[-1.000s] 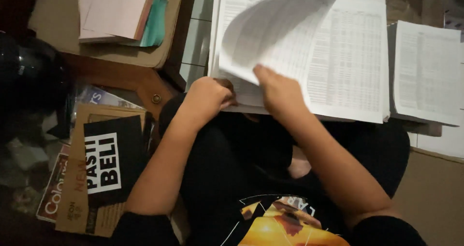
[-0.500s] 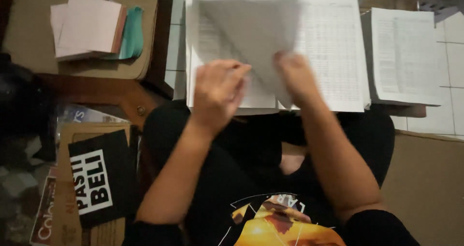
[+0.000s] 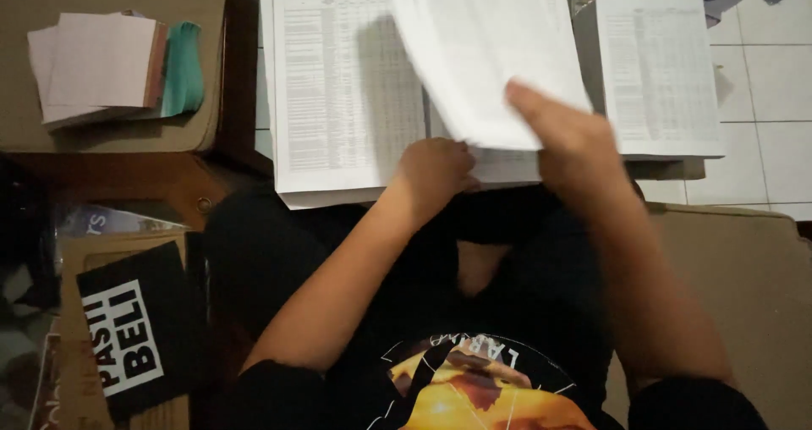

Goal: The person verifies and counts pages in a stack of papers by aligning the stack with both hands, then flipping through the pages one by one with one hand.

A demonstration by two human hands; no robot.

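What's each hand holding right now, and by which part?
Right hand lifts a printed sheet by its lower right corner. Left hand rests on the paper stack at its near edge, gripping nothing visible.

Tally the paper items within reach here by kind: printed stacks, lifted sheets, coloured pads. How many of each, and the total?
Printed table stacks lying flat: 2, the main stack under the left hand and the side stack.
Lifted bundle of sheets: 1, the sheets raised by the right hand.
Coloured pad pile: 1, the pink and teal pads on a cardboard box.
Total: 4.
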